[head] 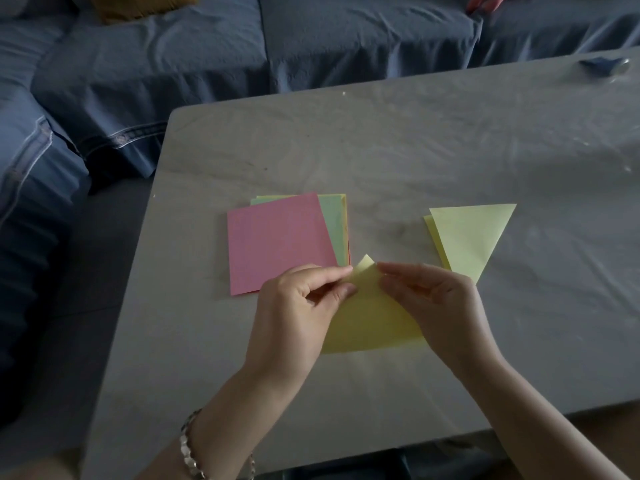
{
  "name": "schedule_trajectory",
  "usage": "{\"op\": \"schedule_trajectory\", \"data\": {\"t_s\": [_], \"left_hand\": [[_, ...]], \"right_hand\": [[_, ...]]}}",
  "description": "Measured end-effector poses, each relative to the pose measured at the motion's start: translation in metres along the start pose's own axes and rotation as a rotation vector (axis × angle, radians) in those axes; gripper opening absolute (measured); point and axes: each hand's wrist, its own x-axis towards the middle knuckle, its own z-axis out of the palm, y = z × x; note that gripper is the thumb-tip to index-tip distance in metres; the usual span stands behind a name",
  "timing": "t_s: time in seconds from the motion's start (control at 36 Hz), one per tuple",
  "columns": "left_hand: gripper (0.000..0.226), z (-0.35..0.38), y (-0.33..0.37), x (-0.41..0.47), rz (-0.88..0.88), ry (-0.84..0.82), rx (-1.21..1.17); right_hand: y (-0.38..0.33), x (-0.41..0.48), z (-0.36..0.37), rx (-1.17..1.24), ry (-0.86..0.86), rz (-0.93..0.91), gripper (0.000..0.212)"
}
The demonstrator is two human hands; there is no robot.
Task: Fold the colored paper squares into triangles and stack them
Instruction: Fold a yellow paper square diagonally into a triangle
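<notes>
From my remote seat I read this as the middle of a fold. The yellow sheet (370,320) sits bowed over the near part of the grey table (381,140), doubled on itself with its lower edge curved rather than creased flat, and its top corners meet between the hands. The left hand (298,306) pinches that corner between thumb and fingertips. The right hand (433,303) pinches the same sheet just beside it from the other side, so both hands are closed on the paper. One small pale tip pokes up above the fingers, which suggests the corners are not quite matched. That is my main worry: if the crease is pressed down now, the offset is locked in and the triangle comes out lopsided. A second risk is the sheet's soft, bowed belly; pressing at the corner without running a finger along the fold could leave a wandering crease. The left hand overlaps the near corner of the pink square (277,242), though I cannot tell whether it touches. That square tops a skewed pile with a green sheet (334,230) showing beneath, and a careless sweep could knock the pile further askew. The finished yellow triangles (471,237) lie just beyond the right hand, slightly fanned, and a loosely dropped addition would make the stack worse.
</notes>
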Motion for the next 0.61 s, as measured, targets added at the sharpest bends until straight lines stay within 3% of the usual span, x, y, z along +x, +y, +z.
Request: {"op": "schedule_trajectory", "data": {"t_s": [0.25,0.36,0.5,0.56,0.61], "left_hand": [[0.014,0.001,0.0,0.001,-0.081,0.019,0.019],[0.018,0.001,-0.004,0.004,-0.177,-0.076,-0.022],[0.011,0.003,-0.006,0.012,-0.241,-0.269,-0.067],[0.013,0.007,-0.009,0.014,-0.269,-0.3,-0.106],[0.019,0.015,-0.015,0.019,-0.325,-0.23,-0.128]], "right_hand": [[0.002,0.003,-0.001,-0.024,-0.017,-0.022,0.028],[0.002,0.011,-0.007,-0.141,-0.123,-0.034,0.032],[-0.005,0.03,-0.016,-0.496,-0.443,-0.149,0.018],[-0.005,0.04,-0.017,-0.634,-0.457,-0.23,0.012],[0.001,0.049,-0.016,-0.792,-0.39,-0.427,0.009]]}}
